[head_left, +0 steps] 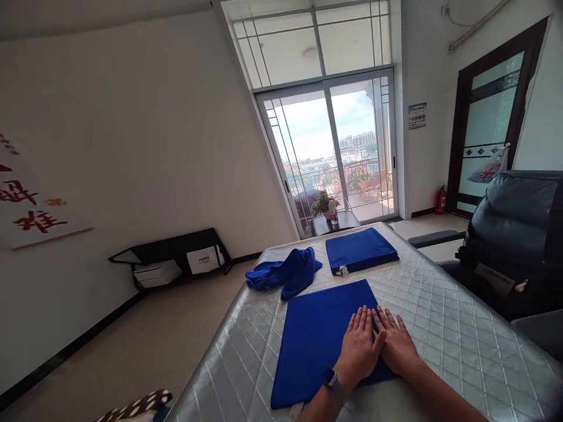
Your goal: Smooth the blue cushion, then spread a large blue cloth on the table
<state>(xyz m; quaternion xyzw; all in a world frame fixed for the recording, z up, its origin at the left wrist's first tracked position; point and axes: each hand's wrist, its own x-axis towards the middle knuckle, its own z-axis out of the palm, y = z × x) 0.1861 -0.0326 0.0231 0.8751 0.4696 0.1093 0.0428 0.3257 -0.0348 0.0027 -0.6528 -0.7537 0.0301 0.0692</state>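
Observation:
A folded blue cloth (314, 340) lies flat on the quilted mattress (444, 305), a pale tag peeking out at its near edge. My left hand (361, 347), a dark watch on its wrist, rests palm down on the cloth's right part, fingers stretched forward. Beside it my right hand (397, 344) lies flat along the cloth's right edge, the two thumbs overlapping. Neither hand grips anything. Beyond the cloth sits a neat stack of folded blue cloths (363, 247) with a white tag at its near corner. To the stack's left is a crumpled blue cloth (285, 271).
A black armchair (514, 234) stands close along the mattress's right side. Past the far end, a small table (343, 221) holds a bottle (333, 212) and a plant. Against the left wall is a low black shelf (176, 249) with white boxes. Glass sliding doors (329, 146) close the far side.

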